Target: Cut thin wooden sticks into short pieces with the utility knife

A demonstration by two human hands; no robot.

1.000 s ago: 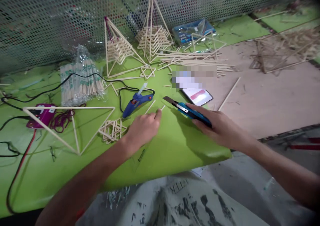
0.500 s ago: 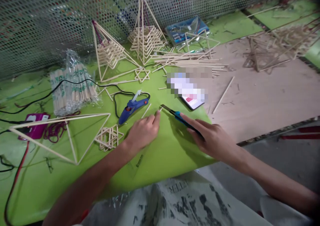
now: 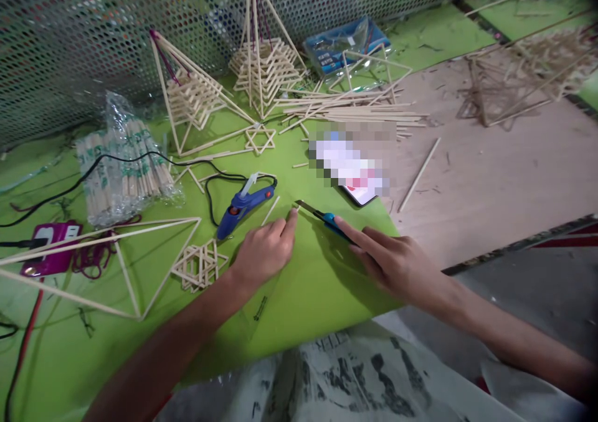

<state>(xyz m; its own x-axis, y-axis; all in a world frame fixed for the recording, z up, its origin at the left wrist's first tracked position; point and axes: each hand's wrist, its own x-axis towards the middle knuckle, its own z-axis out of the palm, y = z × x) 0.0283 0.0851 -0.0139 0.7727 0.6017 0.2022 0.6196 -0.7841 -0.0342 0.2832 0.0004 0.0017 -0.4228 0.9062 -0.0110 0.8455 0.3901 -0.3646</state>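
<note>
My right hand (image 3: pixel 402 260) is wrapped round a blue and black utility knife (image 3: pixel 329 218), index finger along its top. Its blade points left and meets the tip of a short wooden stick (image 3: pixel 297 206). My left hand (image 3: pixel 267 248) is closed and pins that stick to the green table, index fingertip right beside the blade; most of the stick is hidden under the fingers. Another thin stick (image 3: pixel 271 210) pokes out behind my left knuckles. Just past them lies a blue glue gun (image 3: pixel 243 207). A small star-shaped stick lattice (image 3: pixel 199 265) rests left of my left wrist.
A phone (image 3: pixel 348 170) lies beyond the knife, near a pile of sticks (image 3: pixel 350 111). Two stick pyramids (image 3: pixel 266 67) stand by the perforated metal screen (image 3: pixel 116 42). Bagged chopsticks (image 3: pixel 126 173), a black cord and a large stick frame (image 3: pixel 126 266) occupy the left.
The knife blade has come slightly left and down, closer to my left fingertip. My left hand stays on the stick. The whole view has shifted a little.
</note>
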